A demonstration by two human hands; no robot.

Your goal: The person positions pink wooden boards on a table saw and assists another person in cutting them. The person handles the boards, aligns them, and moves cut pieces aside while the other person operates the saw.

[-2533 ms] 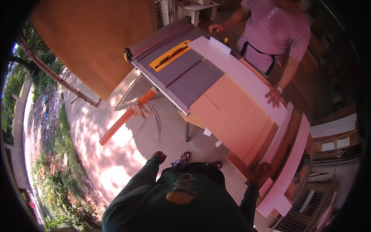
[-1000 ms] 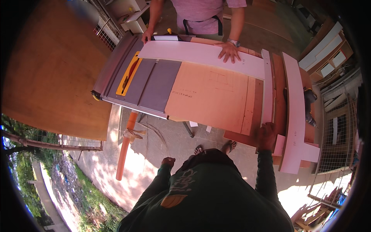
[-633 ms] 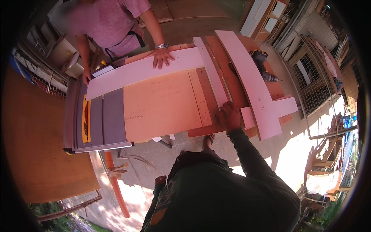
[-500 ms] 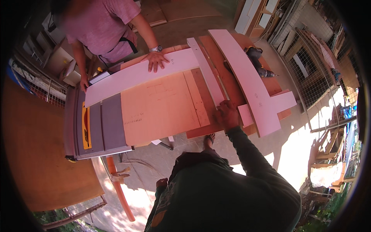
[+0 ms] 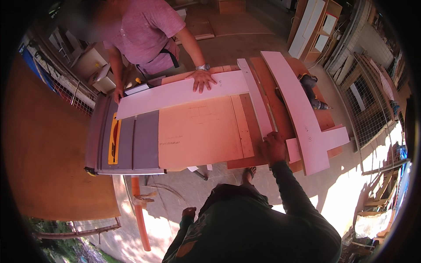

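Observation:
My right hand (image 5: 272,148) is closed on the near end of a narrow white board strip (image 5: 256,98). The strip's far end meets a wide white board (image 5: 175,93) lying across the table saw (image 5: 144,131). My left hand (image 5: 189,212) hangs low beside my body, fingers curled, with nothing seen in it. A co-worker's hand (image 5: 203,80) presses flat on the wide board; their other hand (image 5: 118,95) is at its left end, by the saw's fence. The saw blade (image 5: 115,131) shows in its yellow insert, in front of that end.
A bare plywood panel (image 5: 199,140) extends the saw's surface. Right of the strip lie a long white board (image 5: 294,105), a smaller white piece (image 5: 337,136) and a cordless drill (image 5: 313,93). A large brown sheet (image 5: 57,144) stands left. Wire-mesh panels (image 5: 355,105) line the right.
The whole view has shifted, so the saw and boards appear farther right and mostly lower. My right hand stays at the strip's near end, and the co-worker's hands keep their places on the wide board.

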